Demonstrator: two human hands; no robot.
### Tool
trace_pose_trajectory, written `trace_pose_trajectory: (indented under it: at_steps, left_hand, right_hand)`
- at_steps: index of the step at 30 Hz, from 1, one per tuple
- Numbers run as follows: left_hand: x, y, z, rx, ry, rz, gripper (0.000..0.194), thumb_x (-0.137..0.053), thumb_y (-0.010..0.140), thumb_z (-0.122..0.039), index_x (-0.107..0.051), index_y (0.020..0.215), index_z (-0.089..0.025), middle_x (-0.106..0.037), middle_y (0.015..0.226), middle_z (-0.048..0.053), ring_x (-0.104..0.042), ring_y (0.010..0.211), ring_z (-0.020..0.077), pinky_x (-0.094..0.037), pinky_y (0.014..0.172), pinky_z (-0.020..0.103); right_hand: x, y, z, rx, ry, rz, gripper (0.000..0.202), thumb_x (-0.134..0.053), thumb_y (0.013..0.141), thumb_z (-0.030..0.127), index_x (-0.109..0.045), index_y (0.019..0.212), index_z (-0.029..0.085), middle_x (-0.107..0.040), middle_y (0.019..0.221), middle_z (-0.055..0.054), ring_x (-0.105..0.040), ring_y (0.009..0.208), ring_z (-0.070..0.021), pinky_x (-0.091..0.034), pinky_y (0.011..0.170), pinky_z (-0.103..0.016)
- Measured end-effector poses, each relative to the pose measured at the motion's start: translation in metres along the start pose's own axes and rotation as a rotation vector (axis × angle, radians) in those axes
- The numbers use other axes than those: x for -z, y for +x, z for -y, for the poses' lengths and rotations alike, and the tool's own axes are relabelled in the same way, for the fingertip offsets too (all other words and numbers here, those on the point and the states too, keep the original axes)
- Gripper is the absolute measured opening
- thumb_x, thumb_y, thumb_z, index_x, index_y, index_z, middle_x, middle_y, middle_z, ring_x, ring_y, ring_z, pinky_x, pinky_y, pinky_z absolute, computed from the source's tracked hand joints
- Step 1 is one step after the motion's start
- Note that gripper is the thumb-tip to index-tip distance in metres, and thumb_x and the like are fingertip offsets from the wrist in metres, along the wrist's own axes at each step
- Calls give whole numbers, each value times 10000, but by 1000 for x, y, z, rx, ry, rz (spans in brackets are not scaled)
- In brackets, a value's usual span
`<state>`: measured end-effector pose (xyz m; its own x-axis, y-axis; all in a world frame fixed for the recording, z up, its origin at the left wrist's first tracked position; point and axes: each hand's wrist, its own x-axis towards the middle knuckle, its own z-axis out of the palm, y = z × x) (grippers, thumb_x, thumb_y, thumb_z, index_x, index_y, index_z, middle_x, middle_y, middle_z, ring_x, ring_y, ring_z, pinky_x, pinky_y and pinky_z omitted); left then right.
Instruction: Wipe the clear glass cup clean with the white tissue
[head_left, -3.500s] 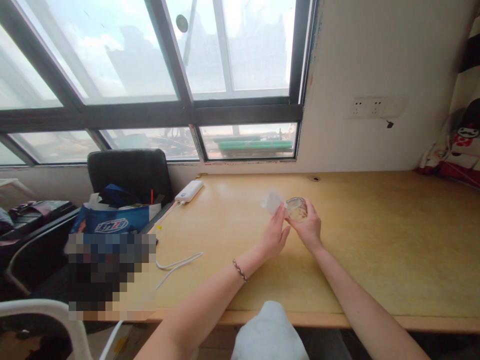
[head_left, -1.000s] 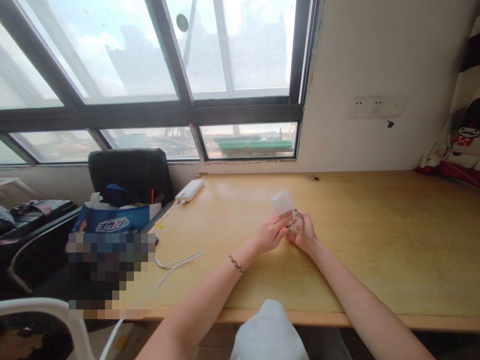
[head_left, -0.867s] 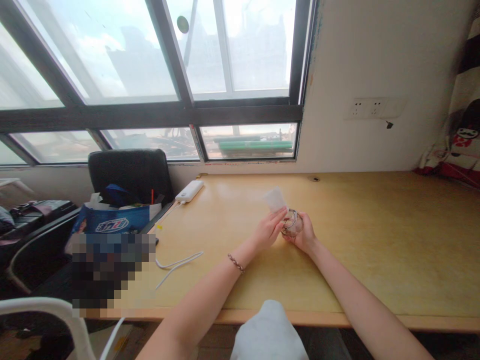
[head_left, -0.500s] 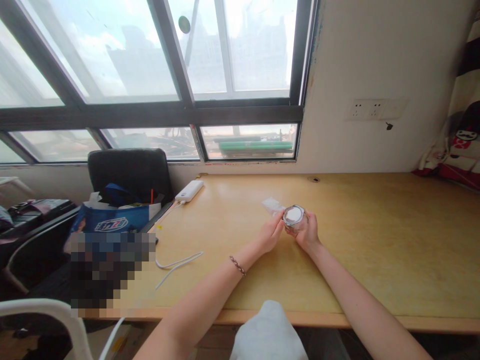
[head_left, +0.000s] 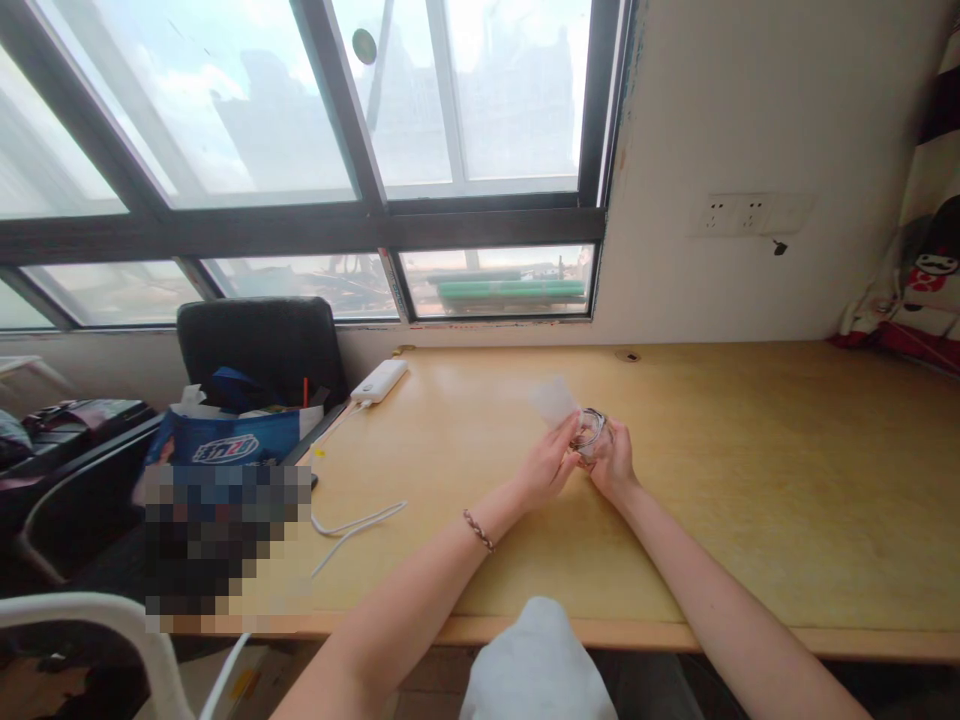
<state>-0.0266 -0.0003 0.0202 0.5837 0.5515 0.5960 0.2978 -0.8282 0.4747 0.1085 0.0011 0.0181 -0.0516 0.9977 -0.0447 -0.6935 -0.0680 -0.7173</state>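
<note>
My right hand [head_left: 616,462] wraps its fingers round the far and right side of a small clear glass jar [head_left: 590,432] with a shiny rim. The glass is tilted, and its rim faces me and to the left. My left hand [head_left: 551,466] is closed against the rim's left side. From its fingertips a thin white tissue [head_left: 556,399] sticks up and away to the left. How far the tissue reaches into the glass is hidden by the fingers. Both hands are just over the middle of the wooden table [head_left: 750,480].
On the table's left edge lies a white power bank [head_left: 379,381] with a white cable [head_left: 360,525] looping nearby. A black chair [head_left: 259,345] with a blue bag [head_left: 232,440] stands left of the table. A window [head_left: 480,220] and wall sockets [head_left: 739,212] are behind.
The glass jar has turned, so its rim now faces further left. The white tissue has risen and spread beside the left fingers, which have moved slightly right.
</note>
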Motion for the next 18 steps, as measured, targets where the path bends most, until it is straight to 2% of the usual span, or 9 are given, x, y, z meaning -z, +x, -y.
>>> trace_pose_trajectory:
  at_steps: [4,8,12,18]
  left_hand:
    - [0,-1,3,65,6,-61,481,-289,856,-238,-188,1315,-138,-260,1353,125,-243,1243,214,-258,1012,421]
    - [-1,0,-10,6,-3,-31,492,-301,850,-231,-182,1318,-137,-237,1365,116,-215,1254,210,-241,1024,414]
    - [-1,2,-20,-23,-7,-5,498,-311,846,-237,-181,1318,-141,-221,1372,110,-197,1260,211,-231,1031,407]
    - [-3,1,-9,96,-19,-81,484,-283,858,-261,-180,1314,-136,-264,1351,126,-225,1249,215,-236,1025,420]
  right_hand:
    - [0,-2,2,-19,-9,-1,418,-344,722,483,-598,847,175,-652,728,-41,-581,593,-175,-413,431,-245]
    - [6,1,4,62,83,-104,382,-365,708,478,-600,838,206,-649,732,-18,-573,577,-159,-430,457,-257]
    - [11,5,6,99,154,-103,372,-374,697,485,-597,836,221,-644,741,-7,-567,569,-157,-433,456,-265]
    - [0,-1,7,71,114,-89,346,-381,699,456,-583,858,224,-651,773,-5,-587,630,-171,-428,458,-248]
